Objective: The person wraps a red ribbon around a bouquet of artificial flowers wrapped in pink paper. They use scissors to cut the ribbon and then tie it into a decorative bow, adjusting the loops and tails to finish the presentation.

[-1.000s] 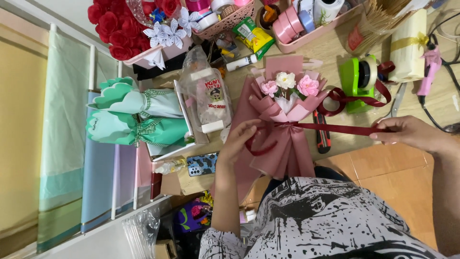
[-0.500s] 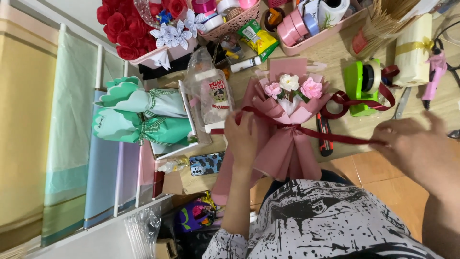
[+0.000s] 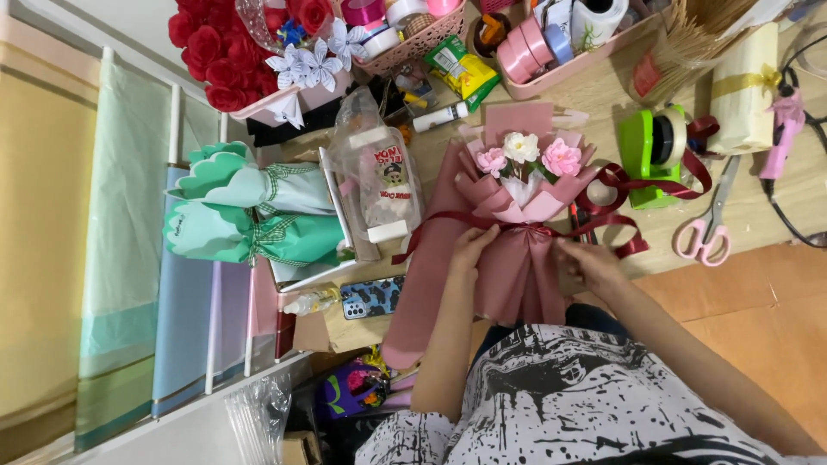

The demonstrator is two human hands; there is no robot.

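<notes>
Both hands sit at the waist of the pink bouquet (image 3: 517, 232), which lies on the worktop (image 3: 603, 95) directly ahead of the person. The left hand (image 3: 472, 250) curls its fingers around the wrap's left side, gripping it. The right hand (image 3: 586, 263) is closed on the dark red ribbon (image 3: 620, 202) just right of the waist. Beyond the ribbon loops stands a green tape dispenser (image 3: 650, 155); pink-handled scissors (image 3: 708, 231) lie to its right. Two mint-green bouquets (image 3: 258, 215) lie to the left. Farthest, red roses (image 3: 220, 47) fill a tray.
</notes>
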